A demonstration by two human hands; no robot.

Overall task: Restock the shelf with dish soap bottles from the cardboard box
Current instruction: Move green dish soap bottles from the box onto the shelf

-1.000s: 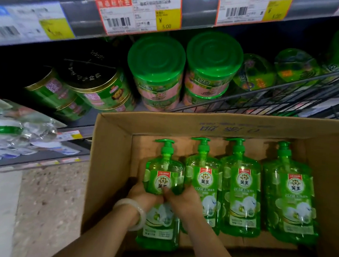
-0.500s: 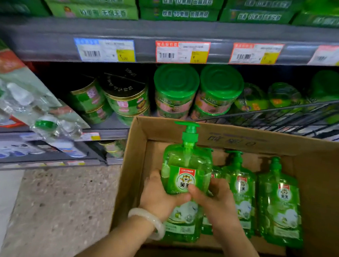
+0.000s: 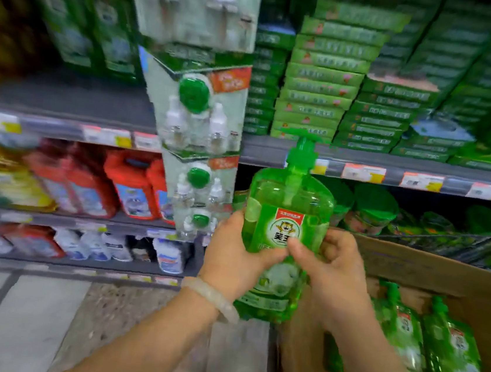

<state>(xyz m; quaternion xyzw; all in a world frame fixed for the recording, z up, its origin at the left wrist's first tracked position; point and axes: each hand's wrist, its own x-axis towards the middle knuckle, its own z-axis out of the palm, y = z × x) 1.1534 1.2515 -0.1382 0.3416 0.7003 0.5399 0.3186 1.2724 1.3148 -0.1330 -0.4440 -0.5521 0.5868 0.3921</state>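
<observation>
Bottle: green dish soap bottle (image 3: 286,221), upright, raised in front of the shelf (image 3: 393,169), above the floor beside the cardboard box (image 3: 430,268).
Left hand (image 3: 231,257): grasps the bottle's left side.
Right hand (image 3: 333,266): grasps its right side.
Box: two bottles (image 3: 434,348) lying inside.

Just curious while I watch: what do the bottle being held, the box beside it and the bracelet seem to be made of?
Dish soap bottle: probably clear green plastic, glossy; the pump tube shows through it. Cardboard box: matte brown cardboard. Bracelet on the left wrist: pale, smooth and cloudy, perhaps jade or glass; uncertain.
</observation>
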